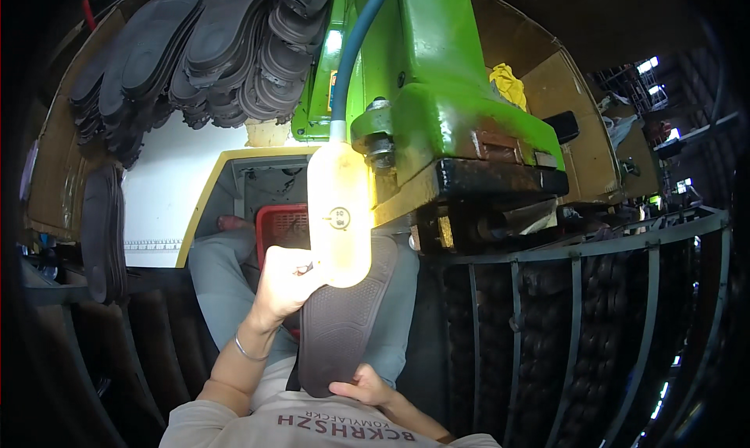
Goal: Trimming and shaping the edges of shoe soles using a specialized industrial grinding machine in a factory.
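A dark brown shoe sole (336, 331) with a textured face lies over my lap, tilted a little to the right. My right hand (366, 387) grips its lower end, the thumb on the upper face. Next to the sole's upper left edge, my left hand (283, 284) is closed in a pinch. A small dark bit shows at its fingertips, too small to name. A glowing, long oval lamp (340, 214) on a blue flexible hose (355, 49) hangs over the sole and hides part of its upper end, as well as the tips of my left fingers.
A green machine (445, 81) with a dark, worn head stands ahead, right of the lamp. Stacked soles (226, 38) fill the far left of a white table (164, 182). Below is a red basket (269, 217). A metal rack (578, 249) stands at right, cardboard (578, 128) behind.
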Action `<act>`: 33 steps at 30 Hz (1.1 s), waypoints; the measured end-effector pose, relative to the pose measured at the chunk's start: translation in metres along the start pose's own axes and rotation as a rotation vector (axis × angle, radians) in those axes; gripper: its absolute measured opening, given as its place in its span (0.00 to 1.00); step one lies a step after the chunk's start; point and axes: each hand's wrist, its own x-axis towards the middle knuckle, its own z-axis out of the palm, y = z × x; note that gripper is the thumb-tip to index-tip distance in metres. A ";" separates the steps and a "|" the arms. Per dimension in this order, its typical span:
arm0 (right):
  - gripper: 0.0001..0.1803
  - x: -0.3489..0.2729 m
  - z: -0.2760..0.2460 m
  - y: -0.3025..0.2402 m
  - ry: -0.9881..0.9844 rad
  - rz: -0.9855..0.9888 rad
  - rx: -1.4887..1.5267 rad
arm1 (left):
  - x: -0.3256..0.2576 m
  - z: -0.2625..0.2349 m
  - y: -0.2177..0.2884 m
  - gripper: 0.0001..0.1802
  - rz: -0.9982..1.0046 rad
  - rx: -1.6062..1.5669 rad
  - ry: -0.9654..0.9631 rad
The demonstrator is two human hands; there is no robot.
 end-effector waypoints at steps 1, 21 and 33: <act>0.21 -0.007 -0.002 -0.007 0.005 0.071 0.000 | -0.003 0.002 0.003 0.08 -0.032 -0.059 0.041; 0.13 -0.016 -0.110 -0.156 0.971 -0.622 -0.488 | 0.000 0.020 0.009 0.14 -0.052 -0.138 -0.058; 0.14 0.095 -0.072 -0.172 0.666 -0.674 -0.468 | -0.002 -0.063 0.023 0.10 -0.031 -0.010 0.209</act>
